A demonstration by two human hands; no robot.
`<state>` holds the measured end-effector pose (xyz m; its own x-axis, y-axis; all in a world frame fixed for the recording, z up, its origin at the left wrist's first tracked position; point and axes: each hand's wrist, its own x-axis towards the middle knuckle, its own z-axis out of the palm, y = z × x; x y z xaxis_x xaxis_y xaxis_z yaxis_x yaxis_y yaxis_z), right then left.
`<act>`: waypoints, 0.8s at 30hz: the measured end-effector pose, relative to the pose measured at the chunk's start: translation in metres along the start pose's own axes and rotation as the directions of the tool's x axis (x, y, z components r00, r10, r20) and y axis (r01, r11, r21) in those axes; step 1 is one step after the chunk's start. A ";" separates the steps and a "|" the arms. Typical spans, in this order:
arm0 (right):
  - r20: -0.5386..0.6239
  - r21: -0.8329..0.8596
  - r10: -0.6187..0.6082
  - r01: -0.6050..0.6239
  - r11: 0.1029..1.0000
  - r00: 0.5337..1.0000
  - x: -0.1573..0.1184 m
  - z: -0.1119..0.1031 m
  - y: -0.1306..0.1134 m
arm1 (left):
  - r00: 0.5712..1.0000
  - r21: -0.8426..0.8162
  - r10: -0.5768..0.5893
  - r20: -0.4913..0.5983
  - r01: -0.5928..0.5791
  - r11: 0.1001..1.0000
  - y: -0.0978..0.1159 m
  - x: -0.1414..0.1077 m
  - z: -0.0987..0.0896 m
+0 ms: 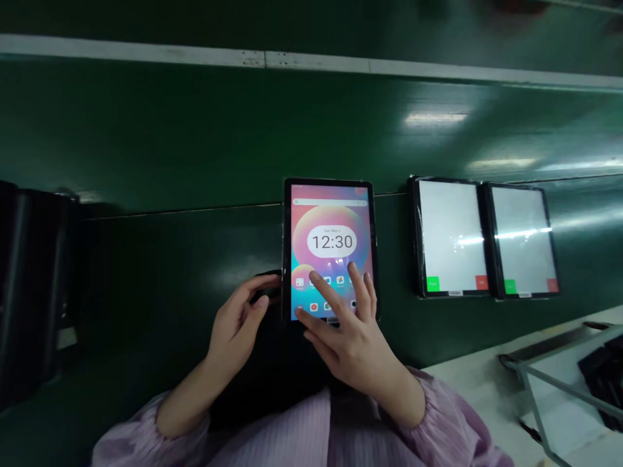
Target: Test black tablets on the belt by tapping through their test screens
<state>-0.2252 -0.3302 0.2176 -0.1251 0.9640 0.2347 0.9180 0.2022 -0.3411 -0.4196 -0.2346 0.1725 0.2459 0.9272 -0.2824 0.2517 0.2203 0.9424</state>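
Note:
A tablet [331, 217] lies upright in front of me on the dark green surface, its lit home screen showing a 12:30 clock and app icons. Over the lower part of that screen is my right hand [355, 337], open, its fingers spread and the fingertips at or just above the glass. At the tablet's lower left edge, my left hand [238, 321] curls its fingers and thumb around something dark. What that dark thing is, I cannot make out.
To the right, two more tablets [453, 227] lie side by side with white screens and green and red corner boxes. Black objects [34, 279] stand at the far left. A metal-framed cart [530, 395] is at lower right. A pale rail [195, 55] crosses the back.

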 end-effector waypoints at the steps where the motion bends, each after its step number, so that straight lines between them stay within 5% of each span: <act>1: -0.014 0.023 0.016 -0.015 1.000 1.000 0.000 -0.002 0.002 | 1.000 0.006 0.000 0.005 0.000 1.000 0.000 0.000 0.000; 7: -0.191 0.104 0.163 -0.145 0.984 0.968 -0.005 -0.014 0.016 | 0.999 0.032 0.027 0.022 -0.028 0.999 0.002 -0.001 -0.001; 12: -0.221 0.100 0.184 -0.165 0.981 0.958 -0.006 -0.011 0.019 | 0.998 0.023 0.054 0.035 -0.055 0.998 0.000 -0.001 -0.002; 18: -0.274 0.011 0.064 -0.063 0.998 0.960 -0.002 -0.015 0.015 | 0.991 0.083 0.124 0.057 -0.128 0.988 0.002 0.000 -0.001; 24: -0.142 -0.011 -0.071 0.070 0.998 0.987 0.008 -0.014 0.006 | 0.984 0.118 0.165 0.059 -0.171 0.978 0.005 -0.001 0.001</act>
<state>-0.2152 -0.3240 0.2298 -0.1348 0.9129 0.3853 0.9112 0.2670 -0.3138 -0.4175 -0.2345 0.1774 0.3390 0.9314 -0.1327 0.3145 0.0207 0.9490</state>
